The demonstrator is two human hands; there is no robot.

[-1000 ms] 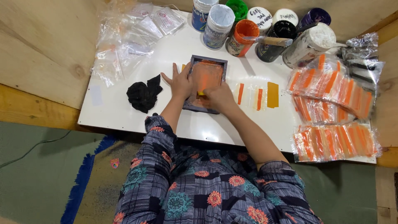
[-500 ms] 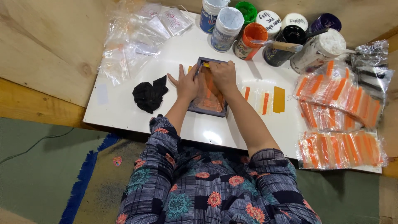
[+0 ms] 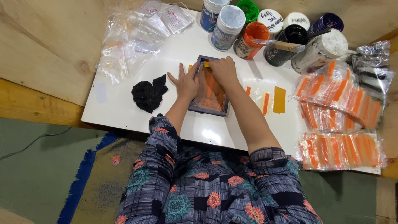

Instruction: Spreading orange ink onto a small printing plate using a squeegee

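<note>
Screen-printing frame (image 3: 209, 89), small and rectangular with a dark rim and orange-stained mesh, lies flat near the middle of the white bench (image 3: 124, 103). My left hand (image 3: 187, 82) lies open, palm down and fingers spread, on the frame's left rim. My right hand (image 3: 224, 69) is closed over a small yellow-orange squeegee (image 3: 206, 64) at the frame's far end; only a corner of it shows past my fingers.

Just left of the frame sits a crumpled black cloth (image 3: 148, 94), soft and bunched. To the right lie flat strips on the bench: thin orange printed strips (image 3: 265, 103) and a wider mustard-yellow strip (image 3: 279, 99).

Along the far edge stand round paint jars. The open orange paint jar (image 3: 253, 37) holds orange paint, and a wooden-handled brush (image 3: 277, 45) rests across the open black paint jar (image 3: 286, 43) beside it. A white-lidded jar (image 3: 228, 25) stands left of them with a green-lidded jar (image 3: 248, 8) behind, and a white tub (image 3: 321, 47) smeared with paint is on the right, a dark purple jar (image 3: 327, 20) behind it.

Clear glossy plastic bags (image 3: 132, 37), some with pale labels, lie heaped at the far left corner. Stacks of clear packets holding orange strips (image 3: 336, 120) fill the right end, with crinkled silver foil wrappers (image 3: 371, 62) beyond them.
</note>
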